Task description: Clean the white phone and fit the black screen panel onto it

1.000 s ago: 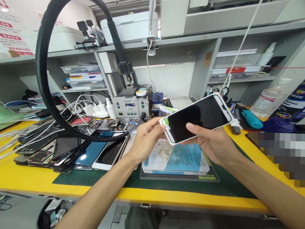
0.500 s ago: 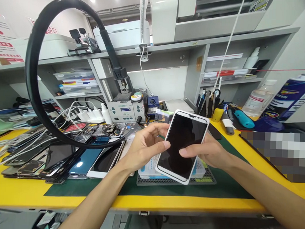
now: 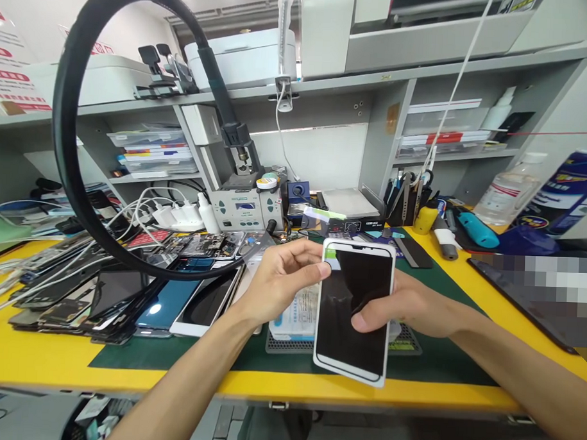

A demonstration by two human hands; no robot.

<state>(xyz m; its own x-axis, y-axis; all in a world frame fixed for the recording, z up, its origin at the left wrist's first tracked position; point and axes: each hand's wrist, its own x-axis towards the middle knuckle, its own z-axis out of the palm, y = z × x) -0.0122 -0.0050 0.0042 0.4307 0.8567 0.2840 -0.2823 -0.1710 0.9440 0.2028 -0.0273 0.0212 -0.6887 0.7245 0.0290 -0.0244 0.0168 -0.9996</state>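
A white-framed phone with a dark screen is held upright over the bench's front edge, screen facing me. My right hand grips it from behind with the thumb lying across the glass. My left hand pinches the phone's upper left corner, where a small greenish tab of film shows. Under the hands a blue and white packet lies on a dark grid pad.
A green mat covers the yellow bench. Several phones and screens lie at left under a black ring lamp. A soldering station, chargers, tool holder, blue-handled tool, bottle and spray can stand behind.
The phone has turned from lying sideways and high at right to upright and lower in front of me. My left hand moved from its end to its upper left corner.
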